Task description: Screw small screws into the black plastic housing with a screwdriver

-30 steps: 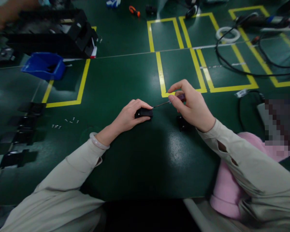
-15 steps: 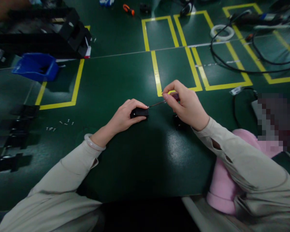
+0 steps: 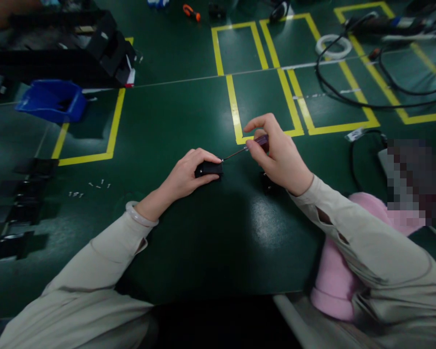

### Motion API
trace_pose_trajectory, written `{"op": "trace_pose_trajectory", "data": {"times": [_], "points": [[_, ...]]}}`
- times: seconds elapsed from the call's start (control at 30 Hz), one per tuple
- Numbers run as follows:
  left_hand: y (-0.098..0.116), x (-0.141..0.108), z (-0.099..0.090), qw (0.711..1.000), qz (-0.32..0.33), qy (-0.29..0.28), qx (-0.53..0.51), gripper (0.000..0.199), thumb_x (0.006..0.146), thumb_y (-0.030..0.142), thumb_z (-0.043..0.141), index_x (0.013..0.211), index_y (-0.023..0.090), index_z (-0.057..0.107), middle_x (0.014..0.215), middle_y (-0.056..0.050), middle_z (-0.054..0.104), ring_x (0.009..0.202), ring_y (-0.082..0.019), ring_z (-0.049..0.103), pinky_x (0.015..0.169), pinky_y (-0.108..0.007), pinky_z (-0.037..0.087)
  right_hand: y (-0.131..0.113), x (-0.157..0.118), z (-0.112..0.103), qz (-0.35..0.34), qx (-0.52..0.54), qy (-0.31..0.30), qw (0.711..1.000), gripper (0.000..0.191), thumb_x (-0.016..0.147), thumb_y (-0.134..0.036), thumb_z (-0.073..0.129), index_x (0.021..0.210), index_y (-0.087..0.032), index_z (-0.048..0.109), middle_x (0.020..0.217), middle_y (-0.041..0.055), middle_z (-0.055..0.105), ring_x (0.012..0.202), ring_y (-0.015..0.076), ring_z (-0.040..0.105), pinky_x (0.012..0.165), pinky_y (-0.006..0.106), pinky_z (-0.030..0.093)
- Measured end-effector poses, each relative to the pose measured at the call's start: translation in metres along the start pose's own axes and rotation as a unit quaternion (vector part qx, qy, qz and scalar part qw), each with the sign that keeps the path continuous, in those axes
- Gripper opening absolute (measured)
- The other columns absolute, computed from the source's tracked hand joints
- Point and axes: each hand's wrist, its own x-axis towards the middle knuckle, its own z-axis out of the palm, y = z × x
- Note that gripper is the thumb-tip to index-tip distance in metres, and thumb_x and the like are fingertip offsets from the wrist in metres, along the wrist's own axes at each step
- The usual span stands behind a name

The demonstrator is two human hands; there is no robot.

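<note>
On the green table, my left hand (image 3: 188,173) is closed around a small black block-shaped part (image 3: 211,169), thumb on the near side and fingers on the far side. My right hand (image 3: 276,155) grips a screwdriver (image 3: 262,140) by its dark purplish handle, with the index finger lifted off. The thin shaft slants down to the left, and its tip meets the right end of the black part, where a tiny bright spot shows. Another small black part (image 3: 268,184) lies under my right wrist, partly hidden.
Several loose screws (image 3: 76,194) lie left of my left hand, near a row of black parts (image 3: 25,208). Behind them are a blue bin (image 3: 54,100) and a long black tray (image 3: 65,53). Cables (image 3: 349,99), a tape roll (image 3: 333,47) and a pink cloth item (image 3: 334,281) are at right.
My right index finger has lifted and opened away from the screwdriver handle, so more of the handle shows. The left hand and the black part stay in place.
</note>
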Motion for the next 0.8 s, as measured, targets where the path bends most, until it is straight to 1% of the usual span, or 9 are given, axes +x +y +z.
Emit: {"op": "trace_pose_trajectory", "data": {"times": [0.07,0.17,0.23,0.33,0.43,0.57,0.67,0.73,0.8], "points": [[-0.0004,-0.0001,0.0,1.0,0.001,0.0,0.002,0.03,0.092,0.037,0.069,0.117,0.021,0.061,0.116,-0.005,0.067,0.108,-0.022,0.062,0.094,-0.035,0.047,0.0013,-0.0001,0.0007,-0.009,-0.003,0.01,1.0,0.018,0.092,-0.021,0.053,0.11,-0.021,0.052,0.075,-0.0034,0.053,0.063,0.011,0.054,0.063,0.026,0.043],[-0.0007,-0.0003,0.0,1.0,0.005,0.001,0.002,0.031,0.092,0.037,0.069,0.117,0.021,0.061,0.116,-0.005,0.067,0.107,-0.022,0.062,0.094,-0.036,0.047,0.0016,0.0001,0.0009,-0.001,-0.016,0.011,1.0,0.008,0.094,-0.028,0.054,0.098,-0.021,0.055,0.074,-0.0028,0.055,0.061,0.0099,0.053,0.059,0.025,0.04],[-0.0006,-0.0004,-0.0001,1.0,0.003,0.002,0.0,0.031,0.092,0.038,0.069,0.117,0.021,0.061,0.115,-0.005,0.068,0.107,-0.022,0.062,0.094,-0.036,0.047,0.0014,0.0002,0.0009,0.005,-0.024,0.011,1.0,0.011,0.095,-0.031,0.054,0.092,-0.021,0.055,0.075,-0.0021,0.056,0.061,0.0093,0.053,0.058,0.025,0.039],[-0.0003,-0.0004,-0.0001,1.0,-0.004,0.0,-0.003,0.031,0.092,0.038,0.068,0.117,0.022,0.061,0.116,-0.005,0.067,0.108,-0.022,0.062,0.095,-0.036,0.047,0.0018,-0.0005,0.0016,0.006,-0.022,0.014,1.0,0.007,0.094,-0.027,0.054,0.096,-0.021,0.054,0.083,-0.0006,0.058,0.066,0.0101,0.056,0.06,0.025,0.042],[-0.0003,0.0,0.0,1.0,-0.006,-0.003,-0.001,0.031,0.092,0.038,0.068,0.117,0.021,0.061,0.116,-0.006,0.067,0.108,-0.022,0.062,0.095,-0.036,0.047,0.0032,-0.0013,0.0029,-0.003,-0.014,0.016,1.0,0.009,0.093,-0.024,0.053,0.102,-0.022,0.052,0.086,-0.0002,0.058,0.068,0.0108,0.056,0.062,0.026,0.044],[-0.0002,0.0007,0.0001,1.0,-0.006,-0.001,0.0,0.031,0.091,0.039,0.068,0.116,0.021,0.062,0.115,-0.006,0.068,0.107,-0.022,0.062,0.094,-0.036,0.047,0.0044,-0.0008,0.0034,-0.005,-0.026,0.024,0.999,0.007,0.094,-0.029,0.054,0.096,-0.022,0.053,0.083,-0.0002,0.057,0.068,0.0113,0.055,0.06,0.026,0.042],[-0.0002,0.0005,0.0001,1.0,-0.004,0.0,0.0,0.031,0.092,0.039,0.068,0.116,0.022,0.061,0.116,-0.005,0.068,0.107,-0.022,0.062,0.094,-0.036,0.047,0.0039,0.0,0.0025,-0.001,-0.038,0.029,0.999,0.016,0.095,-0.035,0.055,0.088,-0.021,0.053,0.076,-0.0008,0.055,0.063,0.0108,0.053,0.057,0.026,0.039],[-0.0004,0.0001,0.0,1.0,0.0,0.001,0.0,0.031,0.092,0.039,0.068,0.117,0.022,0.061,0.116,-0.005,0.067,0.108,-0.022,0.062,0.095,-0.036,0.047,0.0033,0.0003,0.002,-0.002,-0.033,0.022,0.999,0.013,0.095,-0.032,0.054,0.089,-0.021,0.054,0.075,-0.001,0.055,0.063,0.0108,0.054,0.058,0.026,0.04],[-0.0006,-0.0001,0.0,1.0,-0.001,0.0,0.001,0.031,0.092,0.038,0.068,0.117,0.022,0.061,0.116,-0.005,0.067,0.109,-0.022,0.062,0.095,-0.036,0.047,0.0026,0.0002,0.0017,-0.007,-0.023,0.014,1.0,0.006,0.095,-0.027,0.052,0.095,-0.021,0.053,0.079,-0.0008,0.057,0.067,0.0114,0.056,0.06,0.026,0.042]]}}
